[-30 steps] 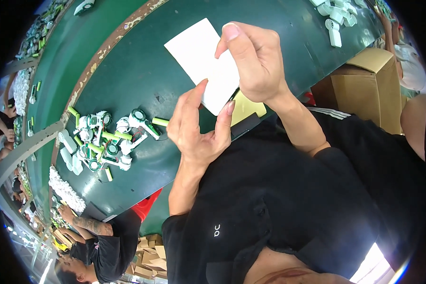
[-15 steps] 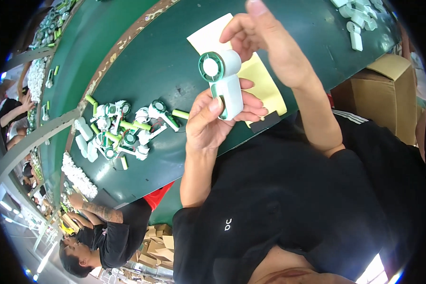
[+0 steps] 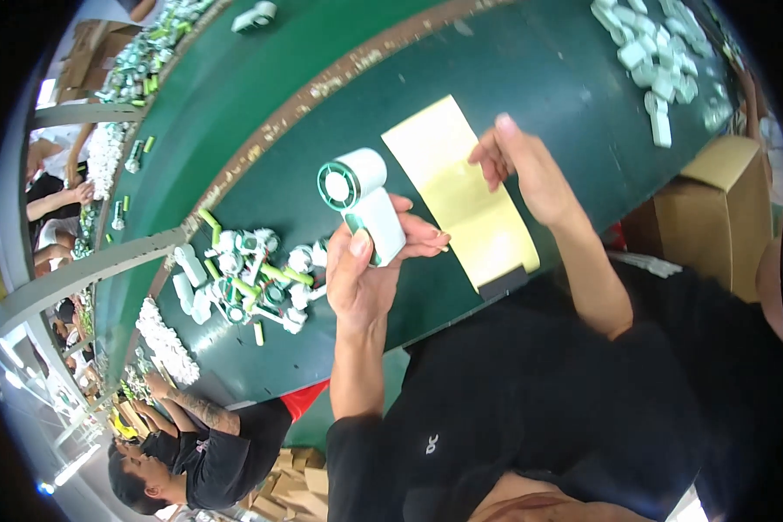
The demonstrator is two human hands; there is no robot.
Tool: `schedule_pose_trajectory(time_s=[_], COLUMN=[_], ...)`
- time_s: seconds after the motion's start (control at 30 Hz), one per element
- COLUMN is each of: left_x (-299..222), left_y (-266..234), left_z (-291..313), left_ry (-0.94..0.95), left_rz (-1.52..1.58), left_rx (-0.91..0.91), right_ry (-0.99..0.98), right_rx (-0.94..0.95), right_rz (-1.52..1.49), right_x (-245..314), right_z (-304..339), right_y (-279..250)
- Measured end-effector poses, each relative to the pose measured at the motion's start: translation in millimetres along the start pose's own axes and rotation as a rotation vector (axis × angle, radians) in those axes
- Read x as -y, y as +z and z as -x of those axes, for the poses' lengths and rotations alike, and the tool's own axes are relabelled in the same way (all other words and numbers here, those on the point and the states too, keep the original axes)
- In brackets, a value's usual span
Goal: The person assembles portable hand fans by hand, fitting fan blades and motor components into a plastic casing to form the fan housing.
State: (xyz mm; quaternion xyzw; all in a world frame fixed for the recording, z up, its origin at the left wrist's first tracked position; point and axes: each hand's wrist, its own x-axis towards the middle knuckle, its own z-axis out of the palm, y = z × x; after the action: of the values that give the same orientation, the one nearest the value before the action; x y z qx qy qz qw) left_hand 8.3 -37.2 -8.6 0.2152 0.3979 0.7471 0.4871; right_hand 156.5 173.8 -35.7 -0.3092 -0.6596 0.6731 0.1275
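Upright in my left hand is a small white handheld fan with a green grille and green trim. The thumb presses its green side, and the fingers wrap behind the handle. My right hand is apart from the fan, over the far right edge of a long yellow paper sheet. Its fingers are loosely bent and spread, with nothing visible in them. A dark strip lies at the sheet's near end.
A pile of fan parts with yellow-green cylinders lies left on the green table. Pale casings are heaped at the far right, near a cardboard box. A co-worker is at lower left, beside a grey metal frame.
The fan and my left hand have moved left and slightly nearer, away from the yellow sheet. My right hand has come lower and nearer, over the sheet's right edge. The whole view has shifted.
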Motion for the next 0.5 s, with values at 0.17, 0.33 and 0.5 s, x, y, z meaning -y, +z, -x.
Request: schedule_pose_trajectory(time_s=[0.17,0.33,0.5], left_x=[-37.3,-58.3,-68.6], left_y=[-6.0,-8.7,-52.3], left_z=[-27.7,-72.0,-134.6], left_ry=[0.105,0.138,0.135], left_rz=[-0.316,-0.456,-0.503], left_rx=[-0.079,-0.149,-0.279], right_ry=[0.02,0.003,0.022], right_rx=[-0.069,-0.062,-0.082], right_rz=[-0.042,0.027,0.112], right_x=[-13.3,-13.9,-16.2], right_z=[-4.6,-14.1,-18.0], right_y=[0.2,-0.4,-4.8])
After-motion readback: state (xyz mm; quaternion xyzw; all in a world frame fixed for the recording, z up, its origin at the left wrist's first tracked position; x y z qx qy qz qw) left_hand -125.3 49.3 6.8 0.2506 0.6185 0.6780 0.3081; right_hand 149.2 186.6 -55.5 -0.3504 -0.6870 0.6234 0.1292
